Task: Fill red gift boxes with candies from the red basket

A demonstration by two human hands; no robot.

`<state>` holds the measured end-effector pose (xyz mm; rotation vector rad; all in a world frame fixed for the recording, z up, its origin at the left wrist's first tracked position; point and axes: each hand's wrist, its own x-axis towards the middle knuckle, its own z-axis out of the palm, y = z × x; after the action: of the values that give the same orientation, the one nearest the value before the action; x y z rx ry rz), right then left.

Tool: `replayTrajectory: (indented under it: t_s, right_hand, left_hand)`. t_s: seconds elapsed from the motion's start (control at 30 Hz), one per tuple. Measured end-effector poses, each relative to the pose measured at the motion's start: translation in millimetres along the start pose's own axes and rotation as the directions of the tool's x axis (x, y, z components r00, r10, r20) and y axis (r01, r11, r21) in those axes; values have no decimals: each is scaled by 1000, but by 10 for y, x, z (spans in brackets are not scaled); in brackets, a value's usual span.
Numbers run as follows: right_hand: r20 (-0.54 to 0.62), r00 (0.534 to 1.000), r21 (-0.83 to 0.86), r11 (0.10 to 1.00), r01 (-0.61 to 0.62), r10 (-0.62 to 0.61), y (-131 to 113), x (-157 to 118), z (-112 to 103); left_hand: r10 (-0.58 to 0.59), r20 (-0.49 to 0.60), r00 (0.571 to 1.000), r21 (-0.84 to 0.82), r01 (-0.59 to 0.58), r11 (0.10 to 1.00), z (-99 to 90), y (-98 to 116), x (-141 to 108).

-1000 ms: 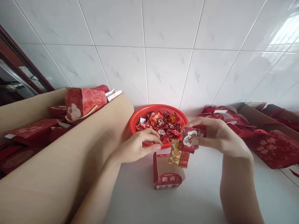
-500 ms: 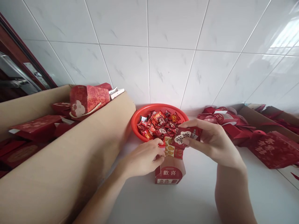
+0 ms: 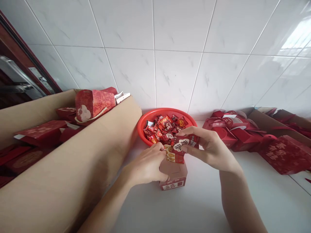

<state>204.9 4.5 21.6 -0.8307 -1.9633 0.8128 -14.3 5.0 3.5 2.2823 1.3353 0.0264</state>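
My right hand [image 3: 209, 147] pinches a dark red snack packet [image 3: 179, 145] with a white label between thumb and fingers. A red-and-yellow packet [image 3: 174, 157] pokes out below it, directly over a small red carton [image 3: 173, 178] on the tabletop. My left hand [image 3: 147, 165] is at the carton's left side, its thumb on the front flap and its fingers reaching up beside the packets. Those fingertips are partly hidden behind the hand. Just behind stands a red plastic basket [image 3: 142, 131] filled with wrapped candies [image 3: 165, 126].
On the left, a large cardboard box [image 3: 97, 149] holds several red gift boxes [image 3: 94, 103]. To the right lie red cartons [image 3: 245, 137] and another cardboard box [image 3: 261, 118]. A tiled wall [image 3: 177, 77] rises behind the white tabletop [image 3: 201, 200].
My right hand has moved left and slightly down with the packets, closer over the carton. My left thumb has come down onto the front flap, which now leans outward.
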Motion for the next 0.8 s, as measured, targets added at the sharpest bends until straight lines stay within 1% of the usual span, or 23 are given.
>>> replayTrajectory:
  t_s: [0.07, 0.17, 0.27, 0.33, 0.4, 0.5, 0.57, 0.73, 0.8]
  right_hand:
    - [50, 998, -27, 999, -39, 40, -7, 4, 1]
    - [141, 985, -43, 995, -91, 96, 1, 21, 21]
    - [276, 952, -49, 991, -123, 132, 37, 51, 67]
    - [331, 926, -128, 981, -145, 180, 63, 68, 102]
    - [334, 911, -231, 958, -169, 241, 78, 79, 132]
    - [298, 906, -340, 920, -194, 301, 74, 86, 157]
    - [290, 907, -382, 906, -184, 307, 70, 86, 165]
    - [323, 903, -460, 880, -113, 285, 81, 71, 201]
    - [315, 908, -465, 879, -108, 278, 70, 66, 220]
  left_hand:
    - [-18, 31, 999, -27, 19, 999, 4, -25, 4]
    - [-14, 45, 999, -48, 16, 999, 8, -64, 15]
    - [22, 55, 998, -64, -19, 998, 1, -86, 18]
    - [10, 56, 998, -59, -7, 998, -6, -89, 15]
    - [-4, 57, 998, -51, 7, 999, -9, -83, 11]
    - [-2, 69, 998, -50, 5, 999, -7, -66, 7]
    - [-2, 75, 997, -51, 6, 999, -2, -57, 5]
    - [10, 70, 998, -38, -8, 999, 7, -48, 4]
    - [15, 62, 998, -24, -14, 1000, 9, -48, 5]
